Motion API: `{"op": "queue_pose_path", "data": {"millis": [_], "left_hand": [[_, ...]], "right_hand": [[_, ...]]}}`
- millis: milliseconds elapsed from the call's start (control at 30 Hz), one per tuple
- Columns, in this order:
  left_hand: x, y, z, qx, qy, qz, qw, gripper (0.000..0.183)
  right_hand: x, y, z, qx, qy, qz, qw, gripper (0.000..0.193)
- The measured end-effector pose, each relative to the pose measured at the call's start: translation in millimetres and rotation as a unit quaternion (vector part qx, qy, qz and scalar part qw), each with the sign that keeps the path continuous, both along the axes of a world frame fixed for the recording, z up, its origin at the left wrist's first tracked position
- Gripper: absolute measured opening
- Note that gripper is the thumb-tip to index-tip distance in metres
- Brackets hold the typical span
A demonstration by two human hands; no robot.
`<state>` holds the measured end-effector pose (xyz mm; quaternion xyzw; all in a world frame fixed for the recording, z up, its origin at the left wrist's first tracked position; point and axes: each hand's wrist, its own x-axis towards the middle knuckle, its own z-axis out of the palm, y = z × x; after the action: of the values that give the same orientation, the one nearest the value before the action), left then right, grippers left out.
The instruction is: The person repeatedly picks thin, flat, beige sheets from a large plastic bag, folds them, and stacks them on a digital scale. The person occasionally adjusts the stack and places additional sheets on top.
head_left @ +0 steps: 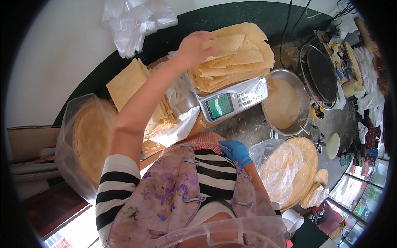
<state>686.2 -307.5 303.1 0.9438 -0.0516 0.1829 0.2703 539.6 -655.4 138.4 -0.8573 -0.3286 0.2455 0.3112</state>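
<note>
My left hand (197, 48), bare, reaches over to a stack of thin tan pancakes (235, 62). Its fingers are closed on the left edge of a folded pancake (226, 46) at the top. The stack sits on a silver digital scale (235, 99) with a lit green display and plastic film over it. In front of my waist is my right hand (235, 152) in a blue glove, its fingers bent in against a red checked cloth (202, 141). Whatever those fingers hold, if anything, is hidden.
Left of the scale, more folded pancakes (130, 84) lie by white plastic (175, 128). A bagged round stack (93, 136) stands farther left. To the right are a metal bowl of batter (285, 103), a black round griddle (320, 76) and a plastic-covered round stack (302, 165). Plastic bags (136, 22) hang above.
</note>
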Motion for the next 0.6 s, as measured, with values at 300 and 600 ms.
{"op": "queue_pose_path", "data": {"millis": [300,600], "left_hand": [[14.6,-31.8,-27.8,0.168,0.225,0.003,0.960,0.093],[8.0,-33.7,-24.9,0.212,0.196,-0.009,0.957,0.091]], "right_hand": [[1.5,-7.8,-8.7,0.014,-0.031,0.019,0.999,0.032],[3.8,-6.4,-8.5,-0.004,-0.018,0.016,1.000,0.030]]}}
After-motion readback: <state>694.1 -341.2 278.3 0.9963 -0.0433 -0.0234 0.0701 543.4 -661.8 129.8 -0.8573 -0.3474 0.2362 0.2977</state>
